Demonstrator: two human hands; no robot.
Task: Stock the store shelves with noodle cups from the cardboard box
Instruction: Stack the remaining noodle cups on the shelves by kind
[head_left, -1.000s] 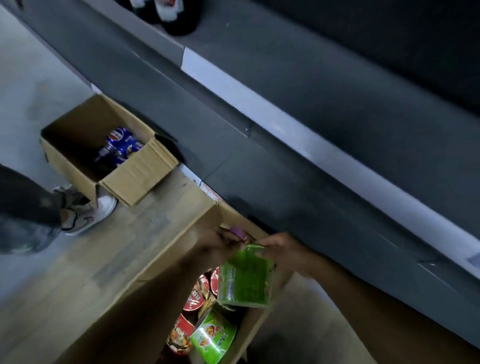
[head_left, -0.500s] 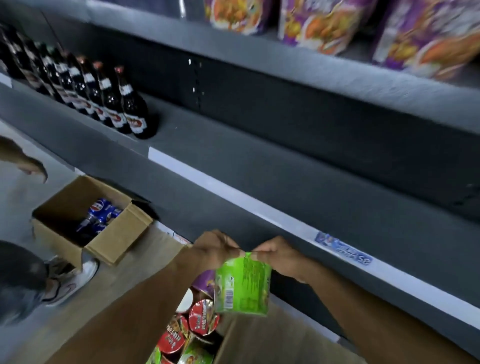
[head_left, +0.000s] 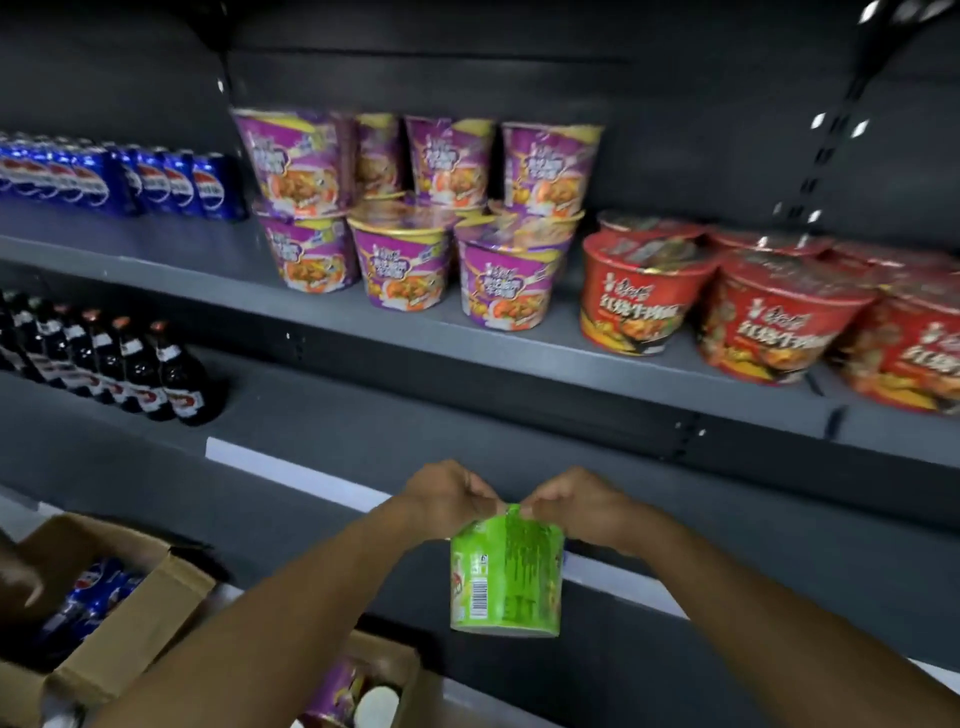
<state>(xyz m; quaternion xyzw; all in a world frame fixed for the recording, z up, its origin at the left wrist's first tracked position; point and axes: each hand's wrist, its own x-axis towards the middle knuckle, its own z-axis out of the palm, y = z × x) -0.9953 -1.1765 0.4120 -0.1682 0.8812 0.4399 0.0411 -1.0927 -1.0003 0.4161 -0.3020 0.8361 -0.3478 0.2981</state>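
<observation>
Curled fingers of the left hand (head_left: 451, 500) and right hand (head_left: 577, 508) pinch the top rim of the green noodle cup (head_left: 506, 577), which hangs upright in the air before the lower shelf (head_left: 363, 415), above the open cardboard box (head_left: 415, 675). On the upper shelf (head_left: 208, 260) stand stacked purple cups (head_left: 402, 260), red cups (head_left: 644, 296) just beside them, and blue cans (head_left: 171, 182) further left

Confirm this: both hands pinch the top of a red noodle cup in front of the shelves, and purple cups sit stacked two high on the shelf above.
The colour is wrong. In the head view the left hand and right hand pinch the top of a green noodle cup, not a red one. The purple cups do sit stacked two high on the shelf above.
</observation>
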